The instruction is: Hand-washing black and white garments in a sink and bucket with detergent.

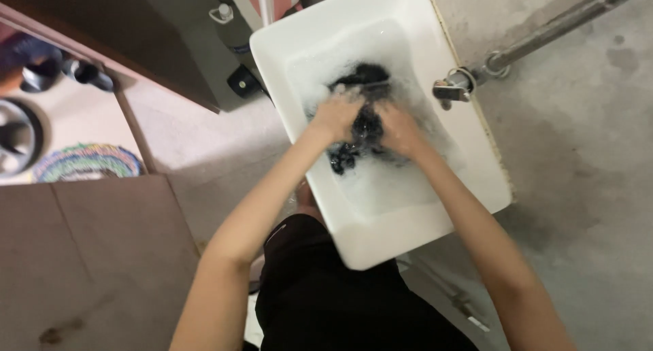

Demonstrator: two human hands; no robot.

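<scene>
**Both hands on a dark cloth in a soapy sink**

Head view: The left hand (pixel 337 114) is curled shut, gripping the left side of a dark cloth (pixel 364 123). The right hand (pixel 400 128) is clenched on the cloth's right side, fingers bent in. The two hands sit just beside each other, knuckles up, with the cloth bunched between them. Both bare forearms reach from the near edge up and inward to the middle of the white sink (pixel 435 222). The cloth lies in foamy water at the sink's centre, its long axis running near to far. A metal tap (pixel 454 88) stands at the sink's right rim.
</scene>
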